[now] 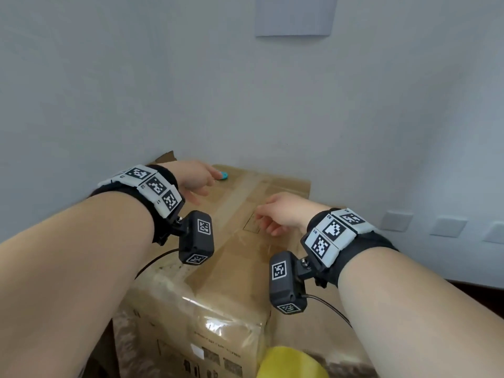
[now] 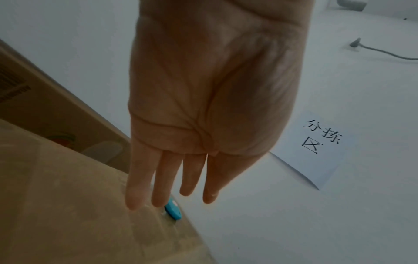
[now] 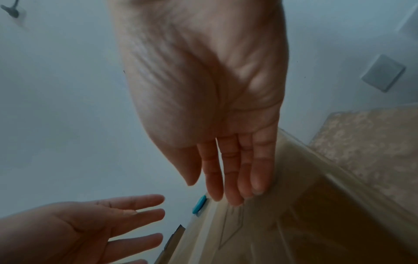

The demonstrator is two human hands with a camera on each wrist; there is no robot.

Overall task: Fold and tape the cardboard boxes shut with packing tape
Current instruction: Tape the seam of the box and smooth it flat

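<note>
Beneath both flat hands — taped cardboard box [image 1: 245, 214], left hand [image 1: 195, 178], right hand [image 1: 283, 211]

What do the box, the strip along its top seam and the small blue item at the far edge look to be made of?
Box: brown cardboard, matte, with printed labels on its near side. Strip: likely clear plastic packing tape, paler than the board, glossy and wrinkled where it runs over the near edge. Blue item: probably smooth hard plastic, evenly turquoise; too small to tell what it is.
</note>
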